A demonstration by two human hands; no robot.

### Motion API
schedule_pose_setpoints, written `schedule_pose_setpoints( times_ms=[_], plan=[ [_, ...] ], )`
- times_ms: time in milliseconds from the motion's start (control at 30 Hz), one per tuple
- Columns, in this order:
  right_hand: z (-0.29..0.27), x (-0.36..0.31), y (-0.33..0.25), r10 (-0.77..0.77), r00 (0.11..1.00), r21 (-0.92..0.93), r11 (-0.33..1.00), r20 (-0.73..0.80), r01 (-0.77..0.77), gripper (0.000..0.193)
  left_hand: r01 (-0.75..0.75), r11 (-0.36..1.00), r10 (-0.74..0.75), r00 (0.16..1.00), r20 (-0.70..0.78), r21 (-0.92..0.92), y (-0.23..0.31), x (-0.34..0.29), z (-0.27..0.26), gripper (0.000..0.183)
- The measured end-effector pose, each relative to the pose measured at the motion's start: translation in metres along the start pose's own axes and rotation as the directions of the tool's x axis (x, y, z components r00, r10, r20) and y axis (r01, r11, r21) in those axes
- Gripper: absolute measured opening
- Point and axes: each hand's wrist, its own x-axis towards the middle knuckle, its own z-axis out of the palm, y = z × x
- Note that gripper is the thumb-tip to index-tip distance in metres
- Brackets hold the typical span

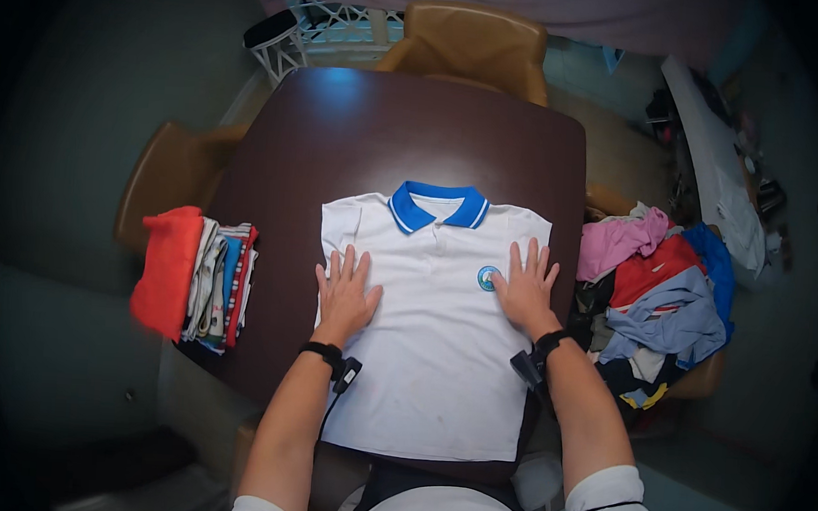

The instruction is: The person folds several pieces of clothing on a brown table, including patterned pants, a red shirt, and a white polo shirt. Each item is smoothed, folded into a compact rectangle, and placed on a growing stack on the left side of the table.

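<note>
A white polo shirt (422, 350) with a blue collar and a round blue chest badge lies front up on the dark brown table (435, 131). Its collar points to the far side, and the sleeves do not show spread out at the sides. My left hand (344, 294) rests flat on the shirt's left side, fingers spread. On the right side, beside the badge, my right hand (527, 289) also lies flat with its fingers apart. Neither hand grips anything. A dark band with a small device sits on each wrist.
Folded clothes (206, 281), a red one outermost, form a stack at the table's left edge. A heap of loose clothes (655, 294) lies on a chair at the right. Tan chairs stand at the far side (473, 49) and left (165, 180); a black-topped stool (271, 30) is behind.
</note>
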Motion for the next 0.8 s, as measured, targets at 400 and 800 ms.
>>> schedule_pose_setpoints(
  times_ms=[400,800],
  plan=[
    [0.027,-0.293,0.000,-0.289,0.949,0.138,0.952,0.125,0.272,0.082,0.204,0.978,-0.206,0.978,-0.033,-0.051,-0.030,-0.301,0.030,0.079],
    [-0.013,-0.325,0.012,0.215,0.901,0.230,0.920,0.377,-0.316,0.043,0.552,-0.158,-0.745,0.477,0.466,-0.819,-0.055,-0.351,0.059,0.073]
  ],
)
